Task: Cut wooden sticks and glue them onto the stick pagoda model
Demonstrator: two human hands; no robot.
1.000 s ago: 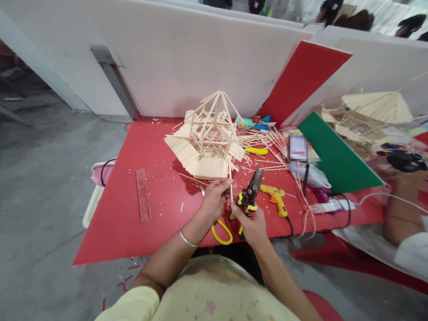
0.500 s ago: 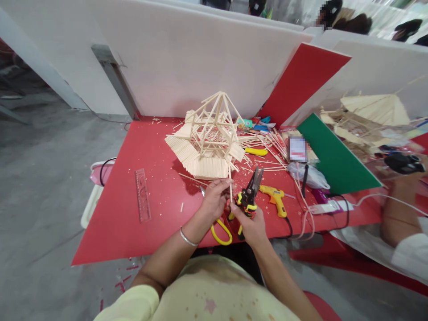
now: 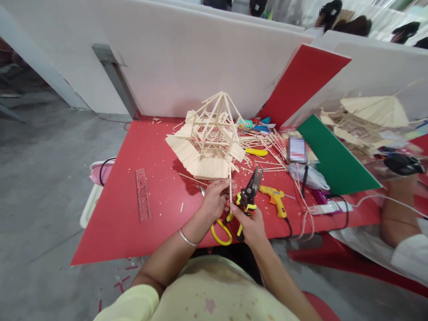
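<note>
My left hand pinches a thin wooden stick that points away from me toward the stick model. Wrapped round black and yellow pruning shears is my right hand, its thumb at the near end of the same stick. The shears' blades point up and away, slightly apart. Just beyond my hands stands the wooden stick model, a frame with a peaked top and slatted panels round its lower part. Yellow-handled scissors lie partly under my hands.
To the right lies a yellow glue gun with a cord. A clear ruler is at the left. Loose sticks, a phone and a green board occupy the right side. A co-worker's arm is at far right.
Almost nothing differs. Both hands keep their hold on the stick and the shears, and the view has shifted very slightly.
</note>
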